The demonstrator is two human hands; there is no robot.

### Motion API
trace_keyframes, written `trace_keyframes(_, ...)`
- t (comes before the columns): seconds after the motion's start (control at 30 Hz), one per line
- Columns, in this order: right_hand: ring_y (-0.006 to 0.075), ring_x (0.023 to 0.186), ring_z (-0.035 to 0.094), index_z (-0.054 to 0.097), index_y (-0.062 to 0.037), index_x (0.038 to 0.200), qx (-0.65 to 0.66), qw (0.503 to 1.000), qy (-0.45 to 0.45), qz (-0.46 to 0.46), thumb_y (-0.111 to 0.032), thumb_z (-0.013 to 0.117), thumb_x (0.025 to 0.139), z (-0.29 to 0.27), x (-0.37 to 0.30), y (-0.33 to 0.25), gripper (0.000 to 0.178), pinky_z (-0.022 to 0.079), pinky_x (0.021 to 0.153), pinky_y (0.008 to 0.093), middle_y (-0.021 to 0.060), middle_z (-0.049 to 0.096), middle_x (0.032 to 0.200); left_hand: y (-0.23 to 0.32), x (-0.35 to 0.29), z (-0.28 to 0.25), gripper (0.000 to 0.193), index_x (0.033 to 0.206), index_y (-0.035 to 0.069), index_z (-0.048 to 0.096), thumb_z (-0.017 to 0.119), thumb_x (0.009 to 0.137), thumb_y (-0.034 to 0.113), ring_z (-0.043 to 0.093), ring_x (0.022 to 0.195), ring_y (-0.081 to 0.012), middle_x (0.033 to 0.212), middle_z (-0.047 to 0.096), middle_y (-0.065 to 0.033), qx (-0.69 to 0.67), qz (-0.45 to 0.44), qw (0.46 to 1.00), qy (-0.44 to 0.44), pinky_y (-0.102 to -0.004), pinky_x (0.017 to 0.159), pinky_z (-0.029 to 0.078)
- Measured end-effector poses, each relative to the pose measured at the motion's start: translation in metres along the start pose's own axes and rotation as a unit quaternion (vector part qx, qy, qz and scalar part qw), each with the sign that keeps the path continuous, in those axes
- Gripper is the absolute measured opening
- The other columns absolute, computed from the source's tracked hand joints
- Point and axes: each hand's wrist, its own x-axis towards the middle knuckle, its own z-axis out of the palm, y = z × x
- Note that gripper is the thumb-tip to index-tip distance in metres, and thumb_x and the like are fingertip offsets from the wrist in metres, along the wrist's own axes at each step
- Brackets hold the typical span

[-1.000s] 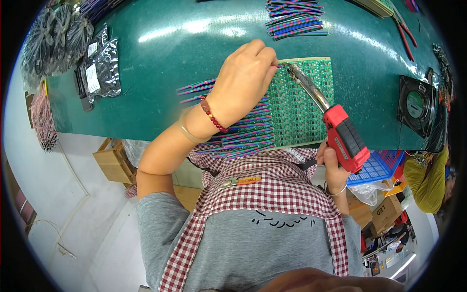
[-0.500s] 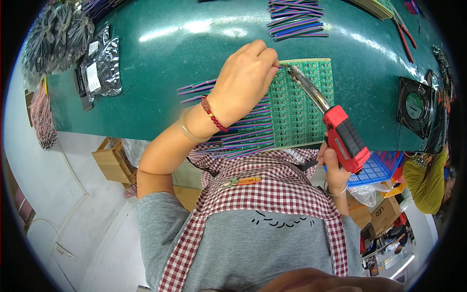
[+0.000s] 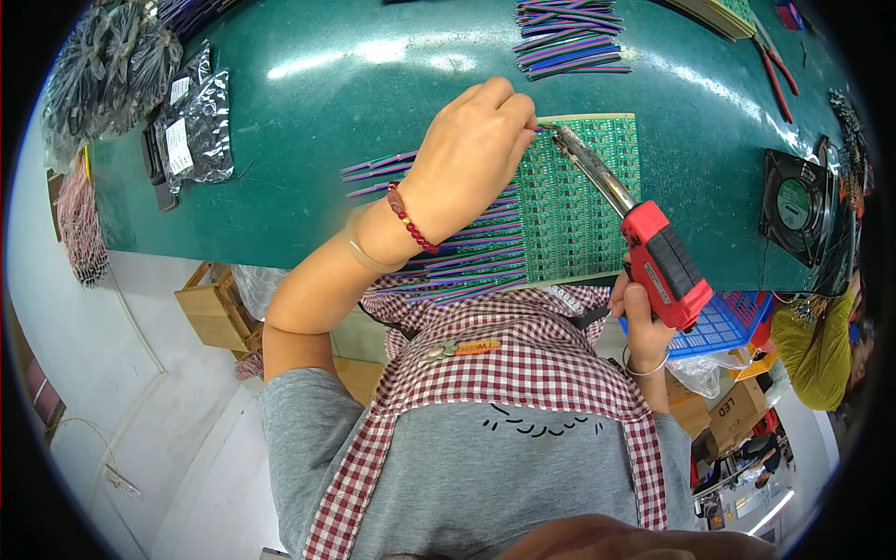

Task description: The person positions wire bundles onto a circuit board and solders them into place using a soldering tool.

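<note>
Red soldering iron [image 3: 665, 266] gripped in the curled right hand [image 3: 644, 325], arched left hand [image 3: 474, 157] pinching wire [image 3: 542, 130].

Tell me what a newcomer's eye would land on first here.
Most likely the bulky red-and-black soldering gun in the right hand, right of centre, its metal tip at the upper left of a green circuit board panel. There the left hand pinches what looks like a wire. Next, the multicoloured wires along the panel's left side, and a matching wire pile farther up the table.
</note>
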Motion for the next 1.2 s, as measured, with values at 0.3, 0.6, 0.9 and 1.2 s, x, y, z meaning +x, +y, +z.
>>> trace_keyframes(0.3, 0.0112, 0.054, 0.048, 0.052, 0.0066, 0.125, 0.018, 1.0, -0.001, 0.0, -0.024, 0.059, 0.097, 0.0, 0.003, -0.006, 0.042, 0.039, 0.051, 0.025, 0.0068, 0.055, 0.066, 0.0, -0.001, 0.0, 0.009, 0.084, 0.002, 0.063, 0.071, 0.079, 0.004, 0.06, 0.075, -0.0319, 0.082, 0.057, -0.0119, 0.003, 0.001, 1.0, -0.003, -0.0399, 0.065, 0.05)
trace_keyframes(0.6, 0.0117, 0.054, 0.047, 0.052, 0.0057, 0.127, 0.064, 0.998, -0.004, 0.005, -0.024, 0.058, 0.097, -0.003, 0.002, -0.013, 0.042, 0.04, 0.052, 0.0262, 0.0068, 0.055, 0.067, -0.001, -0.001, 0.002, 0.009, 0.083, 0.003, 0.062, 0.071, 0.079, 0.004, 0.06, 0.076, -0.0317, 0.082, 0.057, -0.0117, 0.008, 0.003, 1.0, 0.001, -0.04, 0.066, 0.051)
trace_keyframes(0.9, 0.011, 0.057, 0.05, 0.052, 0.0066, 0.124, -0.028, 0.998, -0.033, -0.045, -0.023, 0.06, 0.097, -0.009, -0.003, 0.012, 0.041, 0.041, 0.052, 0.0256, 0.0076, 0.056, 0.07, 0.0, -0.002, -0.001, 0.009, 0.084, 0.003, 0.062, 0.07, 0.079, 0.004, 0.06, 0.077, -0.0318, 0.082, 0.057, -0.0115, 0.003, 0.003, 1.0, -0.007, -0.0401, 0.066, 0.05)
trace_keyframes(1.2, 0.0118, 0.057, 0.051, 0.055, 0.006, 0.11, -0.052, 0.997, -0.046, -0.041, -0.02, 0.058, 0.097, -0.011, -0.002, 0.009, 0.029, 0.042, 0.053, 0.0262, 0.0074, 0.056, 0.07, 0.0, -0.003, 0.0, 0.01, 0.085, 0.003, 0.063, 0.07, 0.08, 0.005, 0.06, 0.078, -0.0317, 0.083, 0.057, -0.0112, 0.017, 0.0, 1.0, -0.014, -0.0404, 0.068, 0.05)
